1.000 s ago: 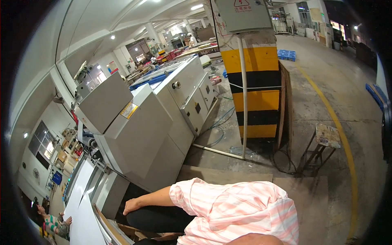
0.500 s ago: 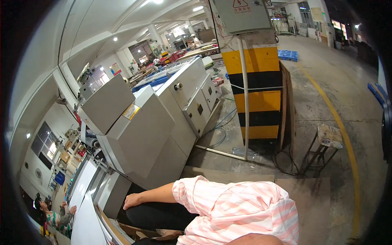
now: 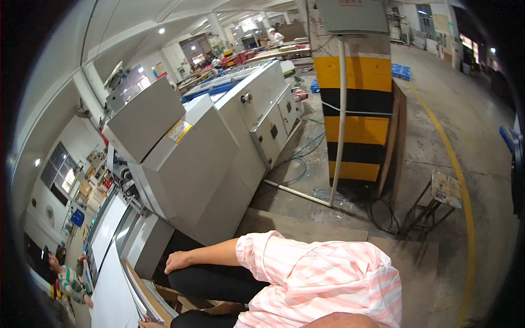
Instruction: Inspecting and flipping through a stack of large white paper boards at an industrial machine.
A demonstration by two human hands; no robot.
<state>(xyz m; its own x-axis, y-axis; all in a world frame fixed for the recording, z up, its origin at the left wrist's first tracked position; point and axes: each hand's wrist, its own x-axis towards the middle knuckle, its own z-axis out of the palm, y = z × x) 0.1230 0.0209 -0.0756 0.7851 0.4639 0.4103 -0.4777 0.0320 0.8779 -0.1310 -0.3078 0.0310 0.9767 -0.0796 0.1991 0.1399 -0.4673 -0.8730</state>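
My right hand (image 3: 176, 262) rests on my bent knee (image 3: 210, 281), its fingers curled down, with nothing seen in it. The bare forearm runs back to a pink-and-white striped sleeve (image 3: 262, 254). At the lower edge, a few fingertips of my left hand (image 3: 149, 323) show beside white sheets (image 3: 115, 290); the rest of that hand is out of the picture, so its grip is unclear. A brown board edge (image 3: 146, 292) lies between the sheets and my knees.
A large grey machine (image 3: 188, 169) stands ahead. At the far left, a co-worker in a striped top (image 3: 71, 281) reaches toward the white sheets. A yellow-and-black banded pillar (image 3: 355, 131) carries a grey electrical box (image 3: 353, 16). Right of it stands a worn stool (image 3: 444, 188); cables (image 3: 383, 216) lie nearby.
My view has shifted, so the pillar and machine sit further right and higher. Fingertips of my left hand now show at the lower edge. The co-worker's near hand is lower along the sheets.
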